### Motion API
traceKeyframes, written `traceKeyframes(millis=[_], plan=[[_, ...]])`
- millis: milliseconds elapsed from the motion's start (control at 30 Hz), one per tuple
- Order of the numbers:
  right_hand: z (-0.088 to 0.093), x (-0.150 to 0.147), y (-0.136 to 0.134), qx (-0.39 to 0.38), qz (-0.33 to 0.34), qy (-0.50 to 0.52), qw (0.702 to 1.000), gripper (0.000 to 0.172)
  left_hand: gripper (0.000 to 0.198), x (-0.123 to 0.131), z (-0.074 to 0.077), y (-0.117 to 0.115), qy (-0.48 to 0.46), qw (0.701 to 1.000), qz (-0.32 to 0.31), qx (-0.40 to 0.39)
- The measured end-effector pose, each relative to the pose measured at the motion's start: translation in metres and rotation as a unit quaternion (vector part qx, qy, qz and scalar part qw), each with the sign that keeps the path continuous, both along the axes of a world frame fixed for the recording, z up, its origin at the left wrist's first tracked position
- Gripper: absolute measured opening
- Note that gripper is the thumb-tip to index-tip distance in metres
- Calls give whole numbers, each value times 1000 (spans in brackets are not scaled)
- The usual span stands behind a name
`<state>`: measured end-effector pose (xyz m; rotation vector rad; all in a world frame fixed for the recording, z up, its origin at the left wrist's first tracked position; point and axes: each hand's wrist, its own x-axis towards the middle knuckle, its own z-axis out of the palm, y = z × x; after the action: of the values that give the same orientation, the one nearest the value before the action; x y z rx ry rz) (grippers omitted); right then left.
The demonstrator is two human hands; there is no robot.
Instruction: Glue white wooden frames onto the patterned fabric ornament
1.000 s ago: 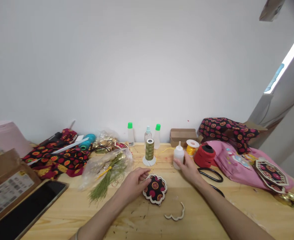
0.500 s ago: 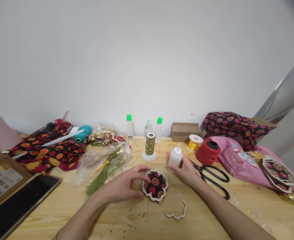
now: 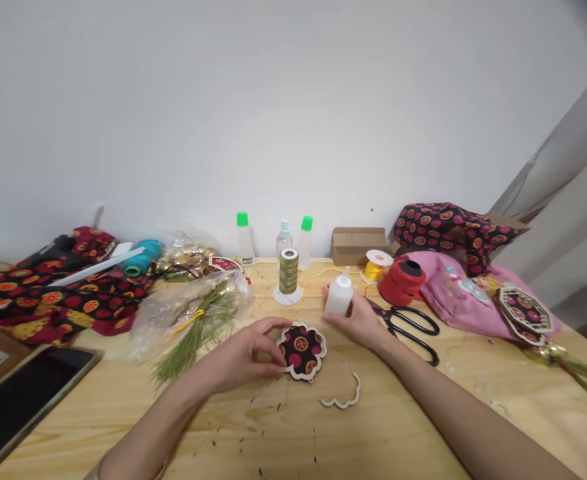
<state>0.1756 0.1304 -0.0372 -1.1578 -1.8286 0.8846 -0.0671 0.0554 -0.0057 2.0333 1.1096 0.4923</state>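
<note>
In the head view, my left hand [image 3: 253, 357] has its fingers and thumb round the left edge of a flower-shaped wooden piece [image 3: 300, 352], which lies on the table. Dark fabric with red and orange circles fills its pale scalloped rim. My right hand [image 3: 360, 323] is closed round the lower part of a white squeeze bottle [image 3: 340, 297] with a narrow nozzle, upright on the wood. Nearer to me than the flower piece lies a broken-off curve of scalloped wooden rim [image 3: 343, 404]. Black-handled scissors [image 3: 416, 327] are right of my right hand, partly behind it.
An olive thread spool [image 3: 288, 273] stands behind the flower piece, with green-capped bottles [image 3: 244, 240] by the wall. Red thread cone [image 3: 402, 283] and yellow cord spool [image 3: 374, 268] sit right. Green tassels [image 3: 193, 333], patterned fabric [image 3: 98, 293] and a phone [image 3: 28, 400] lie left.
My left hand has closed in on the flower piece's left edge. My right hand stays on the squeeze bottle. The whole view has shifted, so things appear higher and further left.
</note>
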Motion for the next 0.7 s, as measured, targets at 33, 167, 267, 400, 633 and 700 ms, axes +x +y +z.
traceKeyframes(millis=[33,167,267,400,633,700], plan=[[0,0,0,2,1,0,1000,46,10,0,0,0,3,1000,0,2],[-3,0,1,7,8,5,1000,49,10,2,-1,0,7,1000,4,18],[-4,0,1,9,10,8,1000,48,11,3,0,-1,14,1000,10,22],[-2,0,1,15,7,8,1000,48,10,3,-1,0,14,1000,10,25],[0,0,0,11,-3,8,1000,50,23,0,0,3,22,1000,-5,17],[-1,0,1,9,0,11,1000,50,34,-1,2,2,21,999,-14,20]])
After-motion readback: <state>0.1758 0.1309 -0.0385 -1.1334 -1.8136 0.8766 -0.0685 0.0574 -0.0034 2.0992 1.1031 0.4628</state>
